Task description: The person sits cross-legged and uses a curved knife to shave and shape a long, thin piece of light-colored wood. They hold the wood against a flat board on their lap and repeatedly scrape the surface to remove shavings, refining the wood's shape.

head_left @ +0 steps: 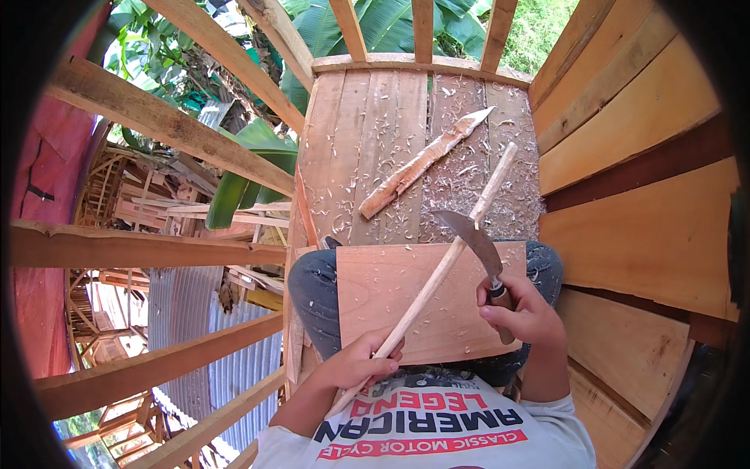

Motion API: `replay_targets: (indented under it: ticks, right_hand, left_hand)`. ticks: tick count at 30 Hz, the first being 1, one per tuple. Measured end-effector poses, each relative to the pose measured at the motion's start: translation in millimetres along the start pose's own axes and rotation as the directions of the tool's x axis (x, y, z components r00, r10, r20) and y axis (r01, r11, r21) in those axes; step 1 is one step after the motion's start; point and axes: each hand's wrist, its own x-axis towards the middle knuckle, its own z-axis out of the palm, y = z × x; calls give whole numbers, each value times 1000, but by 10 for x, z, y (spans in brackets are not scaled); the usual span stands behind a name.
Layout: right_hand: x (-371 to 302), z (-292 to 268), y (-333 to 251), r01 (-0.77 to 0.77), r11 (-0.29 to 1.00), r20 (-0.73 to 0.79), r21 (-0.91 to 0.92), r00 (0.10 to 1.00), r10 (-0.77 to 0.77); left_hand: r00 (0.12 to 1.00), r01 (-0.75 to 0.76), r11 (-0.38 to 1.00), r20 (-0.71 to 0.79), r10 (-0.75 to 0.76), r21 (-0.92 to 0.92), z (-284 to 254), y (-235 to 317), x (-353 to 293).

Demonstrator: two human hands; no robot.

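A long pale wooden stick (430, 289) slants from near my shirt up and away to the right, its far end out over the floor. Near its lower end my left hand (367, 359) is wrapped round it. In my right hand (522, 311) is the wooden handle of a knife with a broad curved blade (473, 237). That blade crosses the stick a little beyond its middle, seemingly against the wood. Under both lies a flat wooden board (391, 289) across my lap, with a few shavings on it.
Ahead, a roughly hewn piece of wood with a pointed end (426, 162) rests on the plank floor (332, 156) among many curled shavings. Wooden rails (148, 246) enclose the left side, and a plank wall (637, 227) stands close on the right. Corrugated metal sheets (183, 313) show below left.
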Motion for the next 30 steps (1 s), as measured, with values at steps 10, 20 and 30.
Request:
replay_targets:
  ticks: [10, 20, 30]
  right_hand:
    - [-190, 9, -72, -236, 947, 271, 219, 947, 173]
    - [-248, 216, 262, 85, 986, -242, -142, 963, -118]
    - [-331, 0, 125, -193, 964, 282, 186, 950, 136]
  left_hand:
    - [994, -31, 976, 109, 8, 215, -212, -121, -207]
    - [998, 24, 971, 58, -39, 239, -92, 58, -181]
    - [993, 1, 957, 113, -35, 290, -101, 17, -68]
